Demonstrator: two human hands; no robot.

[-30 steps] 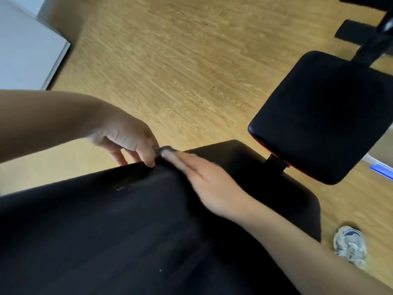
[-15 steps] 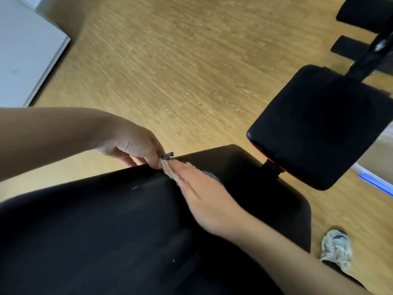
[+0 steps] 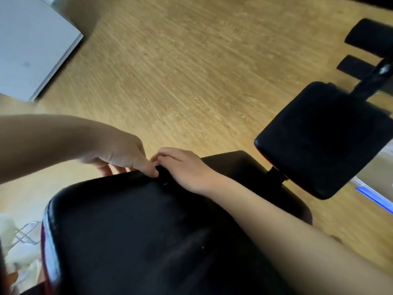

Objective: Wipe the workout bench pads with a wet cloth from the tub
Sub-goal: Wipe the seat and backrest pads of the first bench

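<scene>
Our right hand [image 3: 182, 167] lay on the far edge of the large pad [image 3: 148, 231], its fingers curled over a dark bunch, the cloth [image 3: 163, 176], mostly hidden beneath it. Our left hand [image 3: 125, 154] reached over the same edge, fingers bent down past it and one fingertip touching the cloth; whether it gripped anything we could not tell. The small pad [image 3: 319, 141] stood beyond the large pad's right corner, a black post between them, above the wooden floor [image 3: 191, 71]
</scene>
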